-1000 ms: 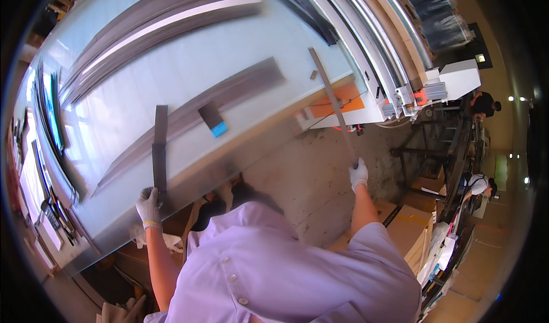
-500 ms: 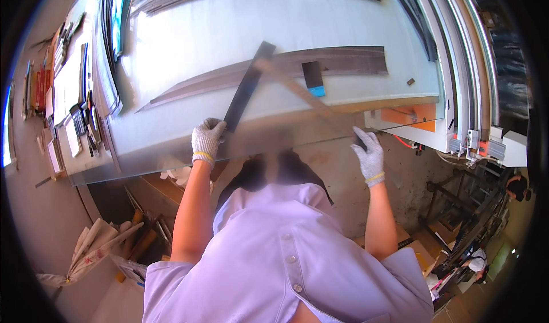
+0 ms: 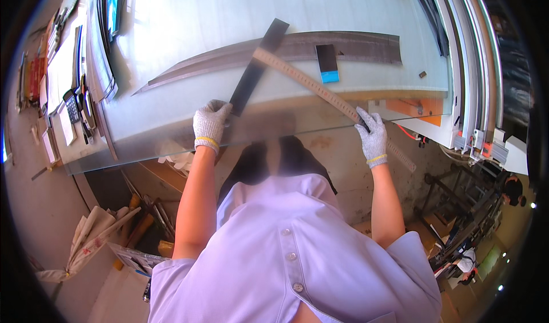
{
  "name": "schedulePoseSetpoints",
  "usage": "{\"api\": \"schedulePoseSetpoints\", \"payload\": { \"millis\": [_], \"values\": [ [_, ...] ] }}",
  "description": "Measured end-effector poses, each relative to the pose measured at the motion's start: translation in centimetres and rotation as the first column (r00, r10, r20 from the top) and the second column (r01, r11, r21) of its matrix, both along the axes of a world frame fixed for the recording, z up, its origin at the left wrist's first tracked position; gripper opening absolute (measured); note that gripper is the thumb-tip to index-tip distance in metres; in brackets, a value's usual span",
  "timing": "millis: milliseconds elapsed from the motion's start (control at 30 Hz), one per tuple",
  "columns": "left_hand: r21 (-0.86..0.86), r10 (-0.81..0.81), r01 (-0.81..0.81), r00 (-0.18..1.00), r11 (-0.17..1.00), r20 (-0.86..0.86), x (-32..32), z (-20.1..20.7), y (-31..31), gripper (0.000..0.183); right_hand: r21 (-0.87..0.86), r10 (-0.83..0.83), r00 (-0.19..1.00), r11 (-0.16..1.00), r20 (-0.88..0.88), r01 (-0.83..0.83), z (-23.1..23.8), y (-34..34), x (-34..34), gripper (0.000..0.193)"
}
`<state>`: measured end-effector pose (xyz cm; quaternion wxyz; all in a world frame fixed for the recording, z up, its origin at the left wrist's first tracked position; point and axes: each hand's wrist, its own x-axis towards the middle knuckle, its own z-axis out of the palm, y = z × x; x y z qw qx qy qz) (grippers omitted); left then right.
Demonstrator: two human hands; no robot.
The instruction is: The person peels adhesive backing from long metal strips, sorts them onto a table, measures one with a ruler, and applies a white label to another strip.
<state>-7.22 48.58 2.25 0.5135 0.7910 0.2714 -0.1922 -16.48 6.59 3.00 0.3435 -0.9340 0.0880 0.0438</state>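
Both hands wear light grey knitted gloves with yellow cuffs. My left hand [image 3: 211, 123] is closed on the lower end of a flat dark strip [image 3: 264, 60], which slants up and away over the glass-topped table. A long graduated ruler [image 3: 320, 88] lies across the strip, its far left end crossing the strip's middle. My right hand [image 3: 373, 135] is closed around the ruler, whose near end sticks out past the hand beyond the table edge. Something dark shows at the right fingertips; I cannot make out what. Behind the strip and ruler, a long grey tapering strip [image 3: 366, 47] rests on the glass.
A small black piece with a blue end [image 3: 327, 63] lies beyond the ruler. The glass edge [image 3: 131, 162] overhangs toward me. Dark strips [image 3: 103, 48] line the left, near a calculator [image 3: 71, 106]. Metal rails [image 3: 457, 54] run along the right. Rolled cloth [image 3: 94, 240] stands lower left.
The ruler, blurred before, now shows sharply, with its near end visible below my right hand. The whole view has shifted, the table sitting higher. My left hand still grips the dark strip.
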Motion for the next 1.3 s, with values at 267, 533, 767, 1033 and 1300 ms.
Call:
{"api": "schedulePoseSetpoints", "payload": {
  "millis": [267, 533, 767, 1033, 1300],
  "values": [
    [0.005, -0.017, 0.017, 1.000, 1.000, -0.009, 0.1, 0.0, 0.1, 0.028, -0.009, 0.000, 1.000, 1.000, 0.003, 0.000, -0.4, -0.3, -0.1, 0.054],
    [-0.005, -0.004, 0.004, 1.000, 1.000, 0.008, 0.0, -0.4, 0.2, 0.027, -0.050, 0.017, 0.999, 0.999, 0.038, -0.015, -0.5, -0.5, -0.2, 0.054],
    [0.006, -0.002, 0.002, 1.000, 1.000, 0.015, 0.0, -0.2, 0.0, 0.023, -0.075, 0.016, 0.999, 0.997, 0.030, -0.014, -0.5, -0.4, 0.1, 0.054],
    [0.011, -0.010, 0.010, 1.000, 1.000, -0.015, 0.1, 0.0, 0.3, 0.028, -0.007, -0.030, 0.999, 1.000, -0.033, 0.030, -0.1, -0.2, 0.2, 0.054],
    [-0.032, -0.008, 0.009, 1.000, 0.999, 0.025, -0.1, -0.1, -0.1, 0.025, 0.079, -0.142, 0.978, 0.988, 0.155, 0.131, -0.6, -3.9, 1.0, 0.050]
  ]
}}
